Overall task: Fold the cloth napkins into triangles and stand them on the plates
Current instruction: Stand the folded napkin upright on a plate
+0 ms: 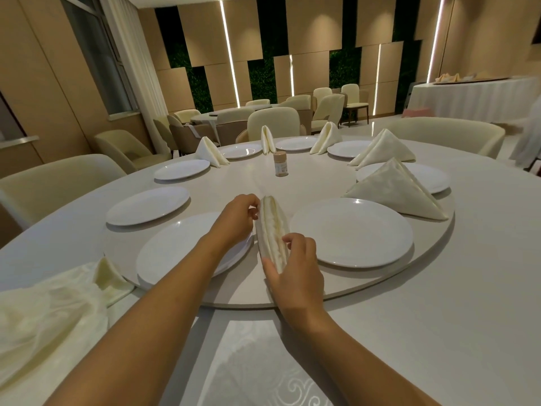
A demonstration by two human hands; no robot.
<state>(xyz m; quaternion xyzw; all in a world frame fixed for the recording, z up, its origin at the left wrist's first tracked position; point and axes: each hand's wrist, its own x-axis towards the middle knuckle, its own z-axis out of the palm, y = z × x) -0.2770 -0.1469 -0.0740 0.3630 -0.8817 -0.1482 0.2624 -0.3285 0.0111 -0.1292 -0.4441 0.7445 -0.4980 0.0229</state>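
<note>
Your left hand (237,221) and right hand (295,268) pinch a folded napkin (272,232) upright between two near plates (351,232). Five napkins already stand; about four plates wait.

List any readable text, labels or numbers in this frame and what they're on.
No legible text anywhere in this frame.
Small jar at the table centre: has a pale label band, too blurred to read.
Plates, folded napkin held by the left hand and right hand, standing napkins: plain, no print.
Patterned cloth nearest the camera: swirl ornament only, no letters.
</note>
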